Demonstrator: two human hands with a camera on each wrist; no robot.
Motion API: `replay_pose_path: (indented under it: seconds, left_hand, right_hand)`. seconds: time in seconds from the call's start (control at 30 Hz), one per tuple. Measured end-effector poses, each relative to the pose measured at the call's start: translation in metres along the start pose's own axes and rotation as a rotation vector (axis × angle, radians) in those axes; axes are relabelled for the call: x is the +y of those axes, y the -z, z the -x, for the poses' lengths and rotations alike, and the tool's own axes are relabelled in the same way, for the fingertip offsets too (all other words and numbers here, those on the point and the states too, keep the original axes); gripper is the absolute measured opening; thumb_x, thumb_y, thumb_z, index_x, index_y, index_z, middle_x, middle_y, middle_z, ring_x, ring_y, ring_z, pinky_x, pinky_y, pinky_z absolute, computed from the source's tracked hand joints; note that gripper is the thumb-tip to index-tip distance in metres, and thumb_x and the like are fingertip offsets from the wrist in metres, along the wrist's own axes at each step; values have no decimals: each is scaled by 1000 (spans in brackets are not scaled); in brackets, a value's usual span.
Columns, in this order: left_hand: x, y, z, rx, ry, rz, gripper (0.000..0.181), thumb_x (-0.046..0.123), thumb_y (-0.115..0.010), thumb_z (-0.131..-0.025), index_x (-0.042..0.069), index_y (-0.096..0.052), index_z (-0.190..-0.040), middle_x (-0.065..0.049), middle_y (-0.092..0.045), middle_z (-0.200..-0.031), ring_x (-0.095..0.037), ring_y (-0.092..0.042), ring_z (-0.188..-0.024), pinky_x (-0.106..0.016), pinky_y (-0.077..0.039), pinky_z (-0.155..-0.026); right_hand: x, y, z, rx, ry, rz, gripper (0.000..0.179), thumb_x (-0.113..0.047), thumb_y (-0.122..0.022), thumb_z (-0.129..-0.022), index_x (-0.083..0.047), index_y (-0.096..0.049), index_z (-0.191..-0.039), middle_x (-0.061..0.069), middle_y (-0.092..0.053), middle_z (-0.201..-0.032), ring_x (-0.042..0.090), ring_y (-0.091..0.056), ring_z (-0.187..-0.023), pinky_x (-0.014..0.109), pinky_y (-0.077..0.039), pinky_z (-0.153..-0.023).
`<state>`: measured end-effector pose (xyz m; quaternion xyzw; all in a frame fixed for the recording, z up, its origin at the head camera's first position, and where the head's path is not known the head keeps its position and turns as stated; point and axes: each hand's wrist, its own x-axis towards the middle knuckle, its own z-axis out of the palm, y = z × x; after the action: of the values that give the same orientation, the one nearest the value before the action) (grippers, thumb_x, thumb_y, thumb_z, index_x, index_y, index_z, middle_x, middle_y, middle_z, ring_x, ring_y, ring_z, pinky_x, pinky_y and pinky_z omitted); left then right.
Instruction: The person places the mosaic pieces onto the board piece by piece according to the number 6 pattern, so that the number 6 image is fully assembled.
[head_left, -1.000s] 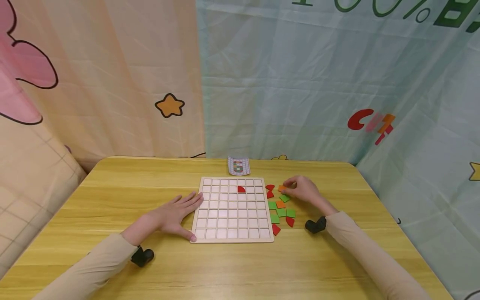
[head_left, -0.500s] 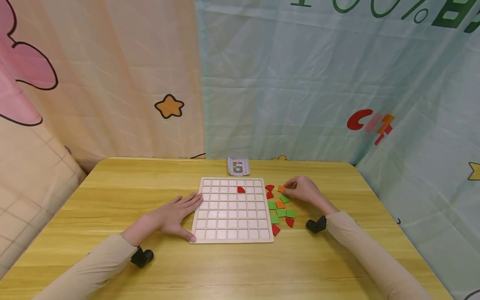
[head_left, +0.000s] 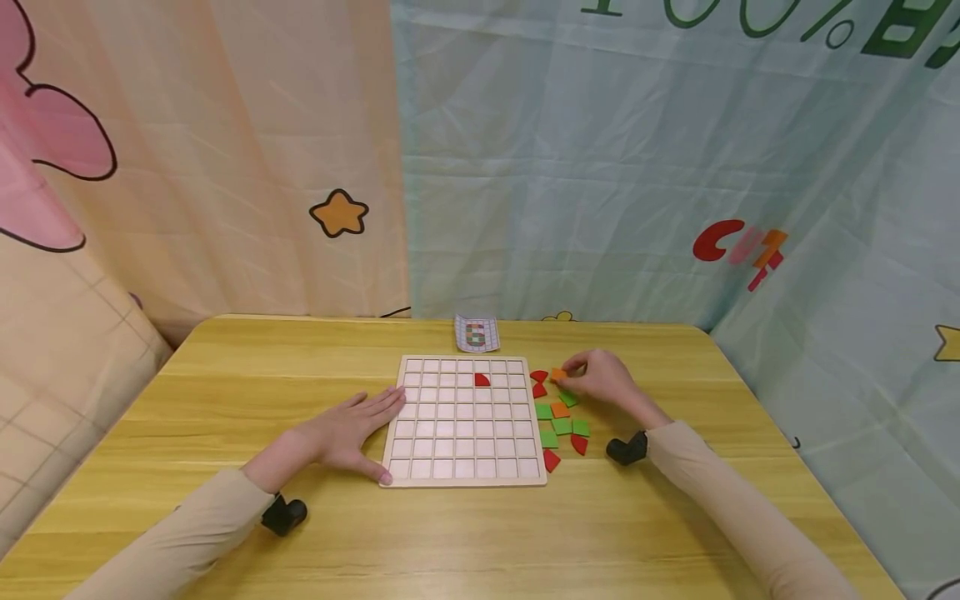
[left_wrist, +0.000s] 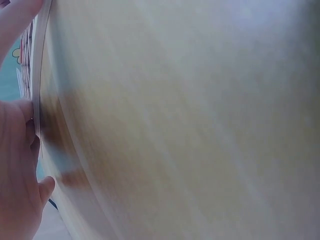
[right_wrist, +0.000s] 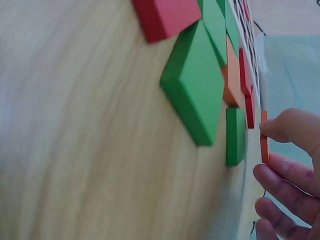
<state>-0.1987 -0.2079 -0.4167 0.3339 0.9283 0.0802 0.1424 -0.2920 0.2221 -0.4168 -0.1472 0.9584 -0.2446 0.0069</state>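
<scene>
View from right wrist alone shows orange tile (right_wrist: pixel 264 148) edge-on, pinched by right hand (head_left: pixel 602 377); left hand (head_left: pixel 351 428) spread.

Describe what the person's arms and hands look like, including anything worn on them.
The left sleeve and right sleeve are long and plain beige. The left wrist device and right wrist device are small, black and rounded at one end. The left hand and right hand wear no visible gloves or rings.
</scene>
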Motion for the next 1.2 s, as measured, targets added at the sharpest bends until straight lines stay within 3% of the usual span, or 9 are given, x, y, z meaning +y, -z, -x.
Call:
replay_pose_path:
  seconds: [0.53, 1.2]
  left_hand:
    - [0, -1, 0, -2, -2, 3, 117, 74, -61, -73, 4, -14, -154, -12, -7, -163, -30, -11, -150, -56, -13, -119]
    - [2, 1, 1, -1, 1, 22, 118, 74, -61, -73, 3, -14, -154, -13, -8, -162, -31, -10, -150, -57, -13, -119]
  right_hand:
    - [-28, -7, -9, 20, 87, 11, 28, -33, -77, -79, -11, -76, -95, 1, -74, -86, 10, -58, -66, 24, -47, -58]
    - [-72, -28, -24, -24, 149, -26, 30, -37, -79, -77, -14, -77, -96, -2, -75, -88, 8, -58, -66, 24, -48, -60]
